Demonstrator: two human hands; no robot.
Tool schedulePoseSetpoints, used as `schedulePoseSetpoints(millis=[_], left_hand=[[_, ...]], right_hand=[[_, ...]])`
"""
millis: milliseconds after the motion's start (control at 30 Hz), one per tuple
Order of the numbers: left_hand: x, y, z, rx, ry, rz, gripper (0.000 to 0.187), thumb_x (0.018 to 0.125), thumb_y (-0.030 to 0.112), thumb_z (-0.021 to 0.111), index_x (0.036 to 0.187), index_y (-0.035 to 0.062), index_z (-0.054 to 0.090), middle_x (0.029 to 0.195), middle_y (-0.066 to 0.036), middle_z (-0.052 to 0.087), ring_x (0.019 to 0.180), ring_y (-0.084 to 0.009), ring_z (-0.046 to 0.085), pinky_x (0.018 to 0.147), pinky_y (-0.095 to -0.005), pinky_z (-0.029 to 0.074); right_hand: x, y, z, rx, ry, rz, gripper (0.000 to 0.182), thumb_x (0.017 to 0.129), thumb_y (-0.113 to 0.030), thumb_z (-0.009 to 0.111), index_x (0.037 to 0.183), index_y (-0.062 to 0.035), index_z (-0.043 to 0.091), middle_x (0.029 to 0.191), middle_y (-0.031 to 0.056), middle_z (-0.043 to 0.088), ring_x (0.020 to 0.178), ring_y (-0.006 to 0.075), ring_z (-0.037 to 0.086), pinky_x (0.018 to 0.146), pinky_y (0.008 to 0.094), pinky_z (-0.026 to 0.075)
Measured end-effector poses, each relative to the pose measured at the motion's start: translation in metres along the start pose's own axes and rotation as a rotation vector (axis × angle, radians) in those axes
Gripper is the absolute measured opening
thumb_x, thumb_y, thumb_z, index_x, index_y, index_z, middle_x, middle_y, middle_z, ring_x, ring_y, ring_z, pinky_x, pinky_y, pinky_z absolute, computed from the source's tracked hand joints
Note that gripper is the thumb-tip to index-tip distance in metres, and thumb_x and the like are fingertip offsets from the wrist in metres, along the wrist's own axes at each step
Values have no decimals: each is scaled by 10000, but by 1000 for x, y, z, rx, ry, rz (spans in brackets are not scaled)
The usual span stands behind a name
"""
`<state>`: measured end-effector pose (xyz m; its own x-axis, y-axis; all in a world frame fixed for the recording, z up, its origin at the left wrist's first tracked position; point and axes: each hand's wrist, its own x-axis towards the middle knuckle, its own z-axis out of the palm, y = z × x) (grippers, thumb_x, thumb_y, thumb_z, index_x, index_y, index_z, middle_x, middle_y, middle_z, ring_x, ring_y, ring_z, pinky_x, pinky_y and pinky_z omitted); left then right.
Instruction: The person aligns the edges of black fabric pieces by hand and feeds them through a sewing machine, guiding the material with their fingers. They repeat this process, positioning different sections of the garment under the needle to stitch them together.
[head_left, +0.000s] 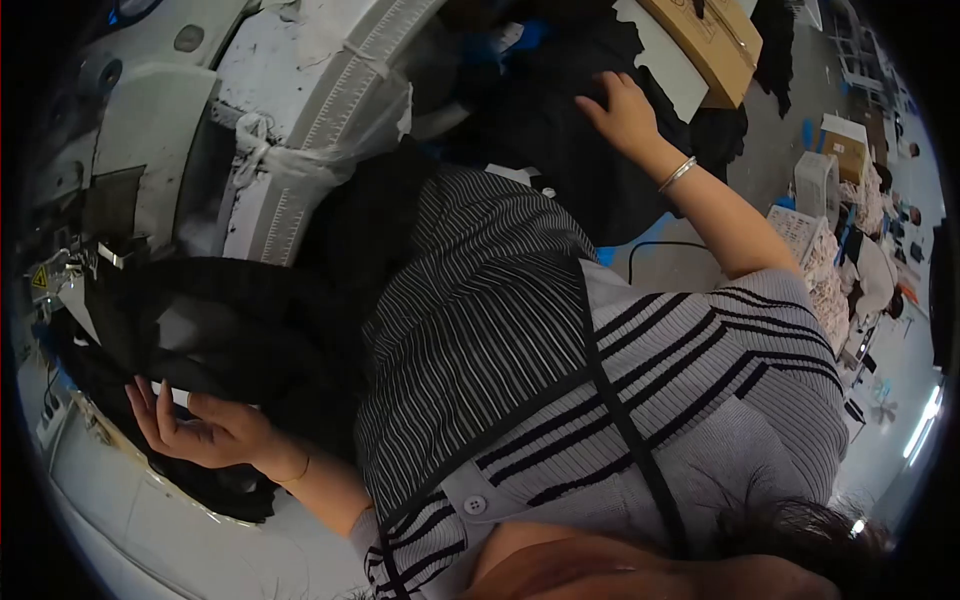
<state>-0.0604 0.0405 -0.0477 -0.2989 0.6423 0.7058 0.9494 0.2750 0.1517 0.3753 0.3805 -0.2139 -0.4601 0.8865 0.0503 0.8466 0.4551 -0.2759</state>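
Note:
My left hand (212,432) is at the lower left, fingers apart and slightly curled, at the edge of a heap of black fabric (250,345). A small white piece (181,397) shows between its thumb and fingers. At the upper right my right hand (628,118) lies spread on another pile of black fabric (545,125), thumb held away from the fingers. Black cloth also runs across my lap beside the striped apron (480,330).
A white machine body (150,130) stands at the left, near a table edge marked with a ruler strip (330,125) and tied plastic (290,150). A cardboard box (715,45) sits beyond my right hand. Crates (800,230) and other people (870,270) are at the far right.

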Motion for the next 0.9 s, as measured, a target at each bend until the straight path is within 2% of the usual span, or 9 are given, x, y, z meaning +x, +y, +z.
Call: schedulePoseSetpoints(millis=[67,133,267,467,567,633,667,733,900], left_hand=[[6,7,2,3,-2,41,360,1075,266,524,1160,-79,585,1375,-253,528,1197,-394,626,1024,-462,535],[19,19,6,-5,-23,93,324,1057,240,574,1120,-76,607,1361,-249,531,1163,-391,646,988,-452,565],[38,42,16,-59,-38,190,272,1036,199,615,1092,-66,625,1340,-238,529,1130,-392,663,951,-455,593],[41,80,41,-245,-82,212,187,1013,128,636,1089,-43,644,1326,-214,515,1122,-413,665,944,-480,602],[40,89,40,-260,-153,295,148,992,88,650,1054,-45,659,1317,-210,520,1118,-403,668,940,-477,604],[40,94,35,-261,-224,315,131,978,73,660,1032,-47,668,1308,-210,534,1111,-383,674,934,-469,601],[37,95,36,-257,-221,315,131,978,73,660,1032,-47,668,1308,-210,534,1111,-383,674,934,-469,601],[28,99,40,-394,-258,173,103,951,35,682,1020,-42,677,1309,-214,556,1104,-359,679,950,-448,589],[31,128,50,-480,-388,182,142,905,-70,666,1042,-41,687,1313,-207,584,1111,-331,680,943,-400,582]], right_hand=[[-30,48,13,-145,9,93,201,898,-216,723,995,-41,699,938,163,703,853,358,694,758,445,549],[-45,61,10,39,-410,234,211,876,-219,743,968,-44,670,985,157,686,929,362,682,764,445,543],[-52,45,-8,153,-414,320,223,853,-217,764,952,-53,648,1050,144,676,966,356,667,788,447,541],[-56,29,11,129,49,-190,318,870,-202,763,1123,-45,653,1155,143,655,949,310,672,786,387,544],[-45,24,21,261,-71,-66,444,867,-250,776,1236,-56,623,1219,134,628,996,311,658,814,392,543],[-28,16,3,232,-628,262,487,867,-298,783,1260,-60,620,1189,119,657,1030,317,644,871,389,531],[-29,20,6,233,-626,258,487,867,-298,783,1260,-60,620,1189,119,657,1030,317,644,871,389,531],[-36,34,19,24,-25,-149,453,842,-383,791,1150,-71,678,994,120,719,1007,314,661,869,397,519],[-36,27,13,-18,-200,-188,338,868,-368,755,1027,-77,692,832,92,712,905,282,684,801,393,508]])
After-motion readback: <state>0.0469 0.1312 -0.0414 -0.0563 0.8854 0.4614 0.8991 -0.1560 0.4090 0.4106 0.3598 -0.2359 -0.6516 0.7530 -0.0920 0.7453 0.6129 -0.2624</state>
